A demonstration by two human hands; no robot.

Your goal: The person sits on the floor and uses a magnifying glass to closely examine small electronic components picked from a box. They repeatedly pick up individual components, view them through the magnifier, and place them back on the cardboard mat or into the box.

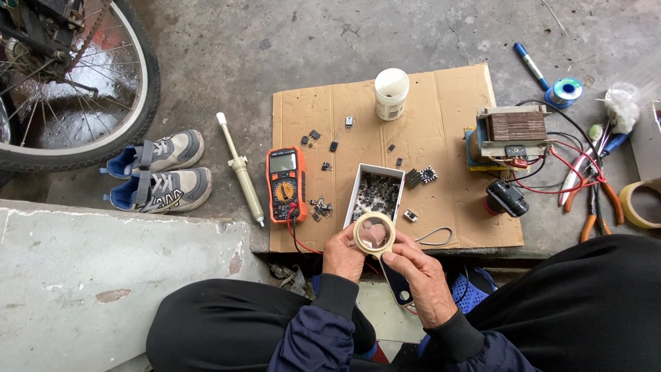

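Down near the bottom of the view, both hands meet over the near edge of a sheet of brown cardboard [441, 103] laid on the concrete floor. The right hand [423, 279] grips the dark handle of a magnifying glass [374, 234], its fingers [399, 256] wrapped round the handle just below the cream-rimmed lens. The left hand [344, 253] is raised beside the lens, its fingers [350, 234] curled together against the rim; whether they pinch some small part behind the glass cannot be told. Just beyond the lens lies an open white box [375, 194] filled with small dark electronic components, and more of these lie scattered to its left and far side. Left of the box rests an orange digital multimeter [286, 184], with red and black leads trailing toward the near edge. A white desoldering pump [240, 169] lies on the floor left of the cardboard, and further left a pair of grey and blue shoes [160, 172] sits near a bicycle wheel [76, 83]. At the far edge stands a white plastic jar [391, 94]. To the right sits a transformer [513, 134] with red wires, and orange-handled pliers [597, 207] lie beyond it.
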